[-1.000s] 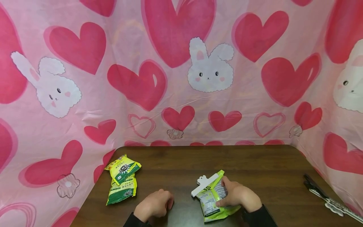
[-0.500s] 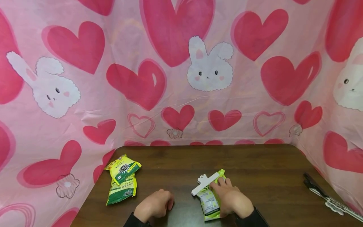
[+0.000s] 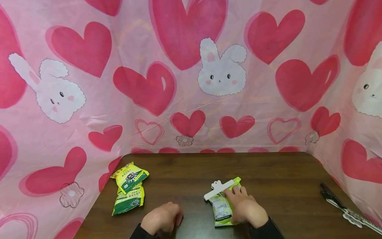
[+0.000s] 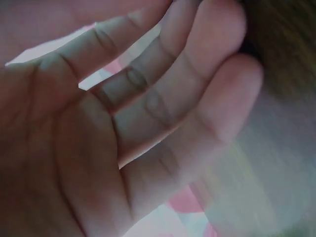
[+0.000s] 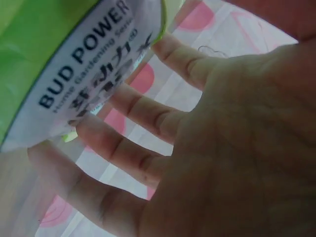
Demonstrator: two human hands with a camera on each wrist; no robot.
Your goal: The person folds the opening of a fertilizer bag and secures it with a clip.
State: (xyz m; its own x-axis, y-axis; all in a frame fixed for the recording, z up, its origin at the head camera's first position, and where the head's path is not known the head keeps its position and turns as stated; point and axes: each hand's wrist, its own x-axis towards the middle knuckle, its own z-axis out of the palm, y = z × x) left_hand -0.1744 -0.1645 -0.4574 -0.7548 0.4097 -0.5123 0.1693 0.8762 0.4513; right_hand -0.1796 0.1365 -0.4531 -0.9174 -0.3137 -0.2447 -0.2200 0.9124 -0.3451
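Note:
A light green packet (image 3: pixel 221 209) with a white label lies on the dark wooden table (image 3: pixel 277 172), near its front edge. A white clip (image 3: pixel 219 190) with a bunny-shaped end sits across the packet's top. My right hand (image 3: pixel 240 200) lies over the packet's right side, fingers stretched out on it. In the right wrist view the spread fingers (image 5: pixel 128 111) touch the packet (image 5: pixel 74 69), whose label reads BUD POWER. My left hand (image 3: pixel 168 217) rests on the table left of the packet, loosely curled and holding nothing. In the left wrist view its fingers (image 4: pixel 163 113) are only slightly bent.
Two more yellow-green packets (image 3: pixel 129 177) (image 3: pixel 129 200) lie overlapped at the table's left edge. Black and white clips (image 3: pixel 343 207) lie at the right edge. A pink cloth with hearts and bunnies (image 3: pixel 221 71) closes in the back and sides.
My right hand has laid the clipped packet down flat on the table and now rests on top of it. The left hand has stayed put.

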